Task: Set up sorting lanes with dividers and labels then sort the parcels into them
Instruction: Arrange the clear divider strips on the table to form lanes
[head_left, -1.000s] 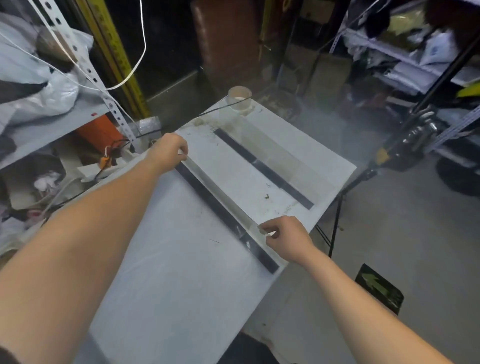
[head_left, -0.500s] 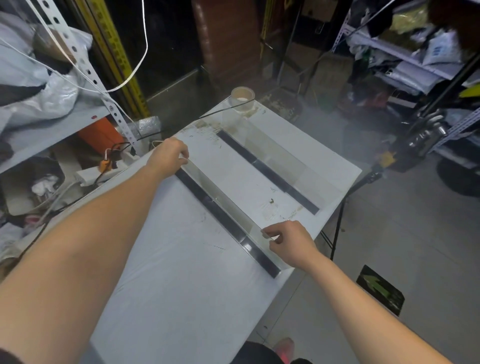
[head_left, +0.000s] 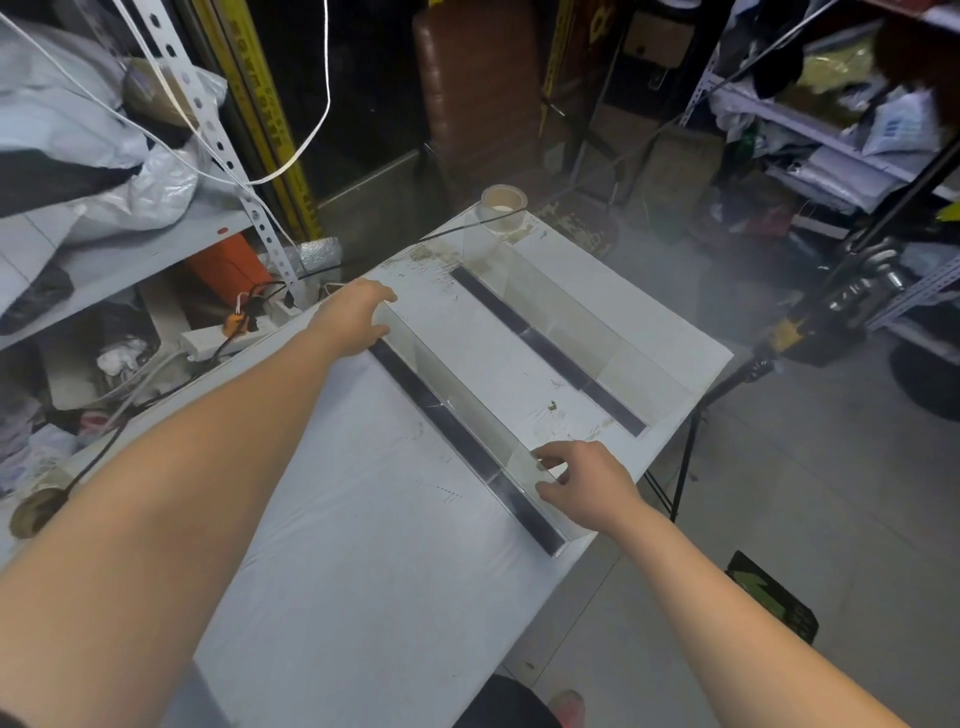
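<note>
Two clear acrylic dividers stand upright across the white table (head_left: 337, 545), each on a black base strip. The near divider (head_left: 462, 410) runs from the table's left edge to its right edge. My left hand (head_left: 353, 317) grips its far-left end. My right hand (head_left: 587, 483) pinches its near-right end between thumb and fingers. The far divider (head_left: 566, 332) stands parallel behind it, untouched, so a lane of bare table lies between the two. No parcels or labels are in view.
A roll of clear tape (head_left: 503, 208) sits at the table's far corner. Metal shelving with white bags (head_left: 93, 171) stands to the left, cluttered shelves (head_left: 841, 130) to the right. A black tripod leg (head_left: 685, 457) stands by the table's right edge.
The divider has gone from tilted to upright on its strip. My right hand has loosened from a closed grip to a fingertip pinch; my left hand stays on the far end.
</note>
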